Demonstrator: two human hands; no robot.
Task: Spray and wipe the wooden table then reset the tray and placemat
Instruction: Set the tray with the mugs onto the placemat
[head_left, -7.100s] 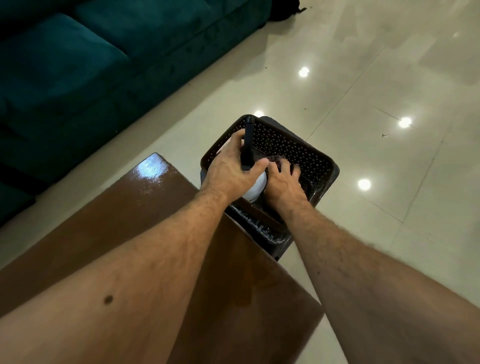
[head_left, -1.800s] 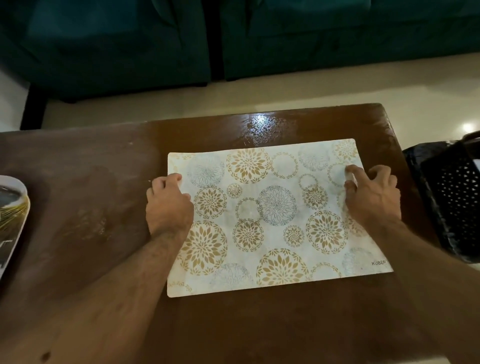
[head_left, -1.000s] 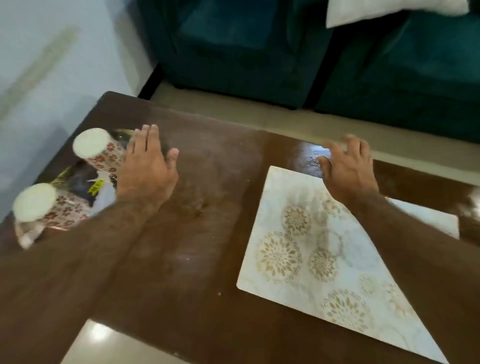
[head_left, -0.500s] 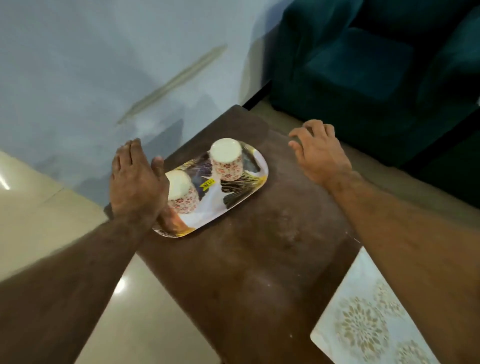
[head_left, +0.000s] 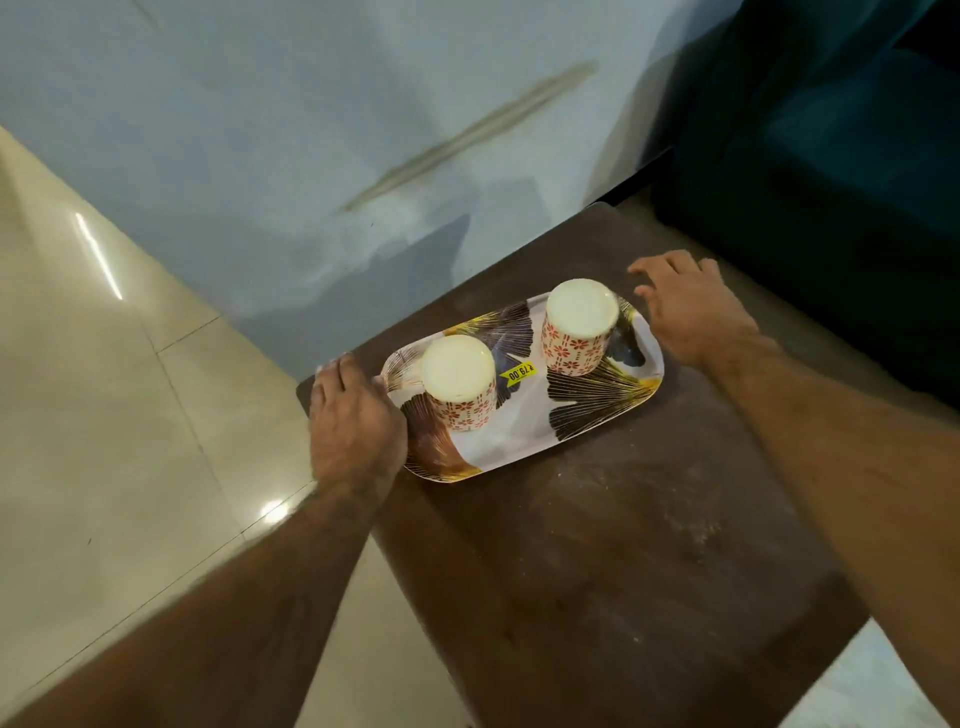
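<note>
A patterned tray (head_left: 519, 441) lies on the far left corner of the dark wooden table (head_left: 597, 561). Two floral cups stand upside down on it, one to the left (head_left: 457, 374) and one to the right (head_left: 582, 317). My left hand (head_left: 353, 426) covers the tray's left end with the fingers stretched forward and the thumb at the rim. My right hand (head_left: 691, 312) is at the tray's right end, fingers apart, just beside the rim. A corner of the pale placemat (head_left: 872, 680) shows at the bottom right, on the table.
A blue-grey wall (head_left: 311, 130) stands right behind the table's left end. A teal sofa (head_left: 831, 156) fills the top right. Glossy beige floor tiles (head_left: 104, 415) lie to the left. The tabletop near the tray shows pale smears and specks.
My view swung left from the placemat to the tray. Both hands left the placemat and came down at the tray's two ends, closer to it than half a second ago.
</note>
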